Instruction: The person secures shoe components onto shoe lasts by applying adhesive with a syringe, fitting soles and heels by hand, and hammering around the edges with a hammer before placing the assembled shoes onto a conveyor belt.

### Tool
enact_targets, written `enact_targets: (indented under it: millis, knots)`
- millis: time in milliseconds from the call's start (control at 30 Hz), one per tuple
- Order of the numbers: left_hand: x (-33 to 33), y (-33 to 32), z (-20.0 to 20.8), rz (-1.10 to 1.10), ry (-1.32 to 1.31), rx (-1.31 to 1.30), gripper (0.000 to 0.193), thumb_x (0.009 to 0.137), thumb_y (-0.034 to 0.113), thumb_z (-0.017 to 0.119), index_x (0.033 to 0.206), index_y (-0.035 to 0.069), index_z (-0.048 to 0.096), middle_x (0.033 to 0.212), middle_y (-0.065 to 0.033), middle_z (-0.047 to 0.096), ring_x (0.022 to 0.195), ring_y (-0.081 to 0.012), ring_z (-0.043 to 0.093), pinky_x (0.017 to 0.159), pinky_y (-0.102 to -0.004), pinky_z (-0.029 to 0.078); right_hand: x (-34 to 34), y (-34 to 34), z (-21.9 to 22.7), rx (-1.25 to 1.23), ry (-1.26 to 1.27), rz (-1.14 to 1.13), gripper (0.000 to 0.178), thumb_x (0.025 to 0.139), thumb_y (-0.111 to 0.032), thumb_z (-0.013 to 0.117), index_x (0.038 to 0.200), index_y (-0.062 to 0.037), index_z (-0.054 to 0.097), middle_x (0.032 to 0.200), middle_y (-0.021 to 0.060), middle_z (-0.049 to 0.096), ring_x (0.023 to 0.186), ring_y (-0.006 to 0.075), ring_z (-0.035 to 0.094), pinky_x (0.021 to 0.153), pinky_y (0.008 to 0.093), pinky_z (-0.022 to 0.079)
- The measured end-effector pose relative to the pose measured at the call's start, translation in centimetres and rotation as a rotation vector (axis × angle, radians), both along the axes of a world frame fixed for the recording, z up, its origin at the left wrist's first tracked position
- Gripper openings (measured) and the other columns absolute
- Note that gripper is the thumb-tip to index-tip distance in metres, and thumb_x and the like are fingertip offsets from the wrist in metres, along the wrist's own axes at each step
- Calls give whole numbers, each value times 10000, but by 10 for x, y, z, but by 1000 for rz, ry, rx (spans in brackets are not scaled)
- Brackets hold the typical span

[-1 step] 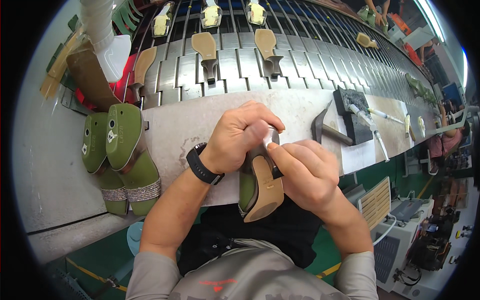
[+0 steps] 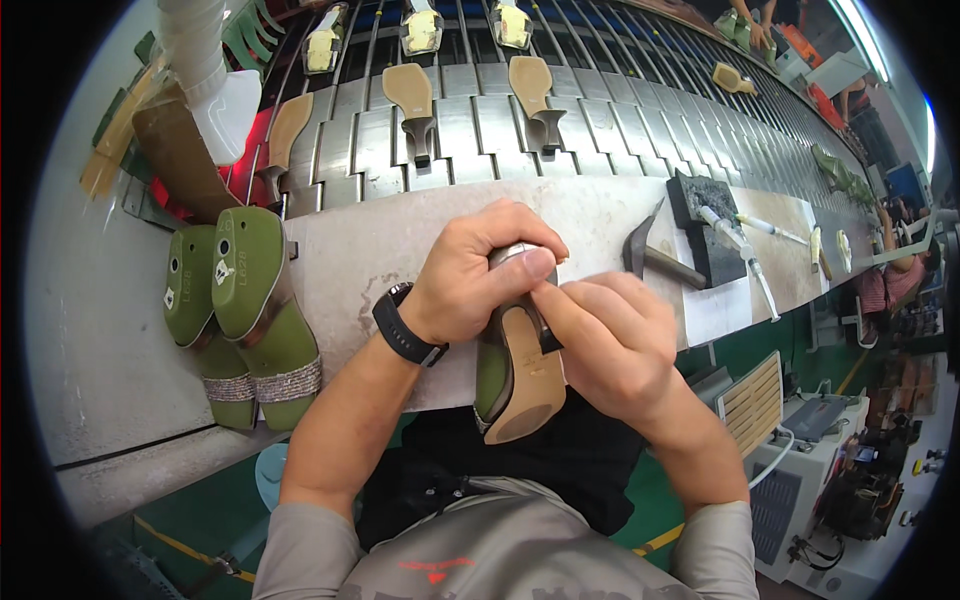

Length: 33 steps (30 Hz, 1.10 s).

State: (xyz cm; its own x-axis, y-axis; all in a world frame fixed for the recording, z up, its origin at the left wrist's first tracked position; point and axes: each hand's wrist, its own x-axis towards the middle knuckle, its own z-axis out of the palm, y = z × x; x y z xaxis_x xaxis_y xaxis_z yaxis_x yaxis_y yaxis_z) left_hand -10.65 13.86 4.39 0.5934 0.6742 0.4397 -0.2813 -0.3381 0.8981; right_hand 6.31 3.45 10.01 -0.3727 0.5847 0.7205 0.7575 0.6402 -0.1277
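Note:
Sole side up, a green heeled shoe (image 2: 529, 390) with a tan sole and a glittery band points its toe toward me at the bench edge. My left hand (image 2: 485, 265), wearing a black watch, wraps round the shoe's far end, thumb across it. Pressed against the same end is my right hand (image 2: 615, 345), fingers curled together; whatever they may pinch is hidden. The shoe's dark heel tip shows beside the right fingers. To the left, a pair of green shoe lasts (image 2: 245, 265) stands on the bench, fitted in green shoes with glittery bands.
On the right of the bench (image 2: 350, 225) lie a hammer (image 2: 665, 262), a black block (image 2: 705, 205) and syringes (image 2: 745, 250). Beyond runs a metal slat conveyor (image 2: 450, 105) carrying tan soles with heels (image 2: 408, 95). A white hose nozzle (image 2: 225, 110) hangs at upper left.
My left thumb has come down and across the shoe's far end, close to the right fingers. The shoe has shifted very slightly left.

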Motion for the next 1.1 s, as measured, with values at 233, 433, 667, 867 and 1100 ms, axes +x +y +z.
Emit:
enact_targets:
  millis: [233,433,667,867,1100]
  knots:
    - [-7,22,-7,-2,-110,-374,405,953,303,576,996,-66,736,1003,-166,750,949,-207,671,913,-337,507,11,16,-9,-488,556,-64,143,910,-42,729,1036,26,740,882,151,730,725,252,717,635,362,548]
    - [25,6,5,169,101,-197,407,1046,332,628,996,-44,777,852,-68,741,767,-95,632,720,-242,507,18,8,42,-720,363,-237,507,921,-462,761,857,41,754,663,197,690,672,377,720,661,441,569]
    - [45,5,7,111,192,-137,563,1140,422,476,1003,-15,803,656,-34,678,629,-91,586,619,-268,483,31,22,45,-853,-148,-350,338,940,-309,755,911,27,771,709,236,688,705,418,710,690,491,580]
    - [51,4,-3,139,130,-79,541,1127,430,521,988,-19,789,605,-44,662,596,-83,595,583,-277,494,26,10,19,-549,29,-383,369,906,-320,805,897,46,758,687,227,674,665,399,694,661,448,570]
    - [48,7,-2,150,216,40,524,1148,421,504,1026,-2,789,638,38,588,597,-23,509,536,-220,387,49,-1,-39,-746,730,-186,475,856,-291,921,1118,45,712,940,61,745,760,85,672,694,283,566]
